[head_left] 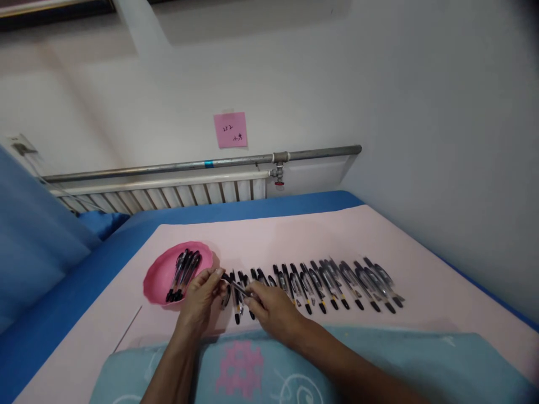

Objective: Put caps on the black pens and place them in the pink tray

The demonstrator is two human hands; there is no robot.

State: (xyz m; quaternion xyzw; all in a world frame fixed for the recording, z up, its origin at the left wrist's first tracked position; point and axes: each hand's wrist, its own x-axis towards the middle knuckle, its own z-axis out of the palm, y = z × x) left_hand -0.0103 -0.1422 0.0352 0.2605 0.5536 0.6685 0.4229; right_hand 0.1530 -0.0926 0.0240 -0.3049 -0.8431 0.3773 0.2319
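With the view's centre as the clock's middle, a blue border (84,275) is seen between 8 and 9 o'clock. Dark pens (185,275) are held in a pink bowl (178,244) at 8. A black pen (239,288) at 7 is pinched by the left hand (205,290). A wall note (231,122) at 11 is marked "252" above unclear characters. The pen is also gripped by the right hand (273,306) at 6, close by. Loose pens (326,280) are spread at 5; open room is left on pink cloth (429,280) at 4.
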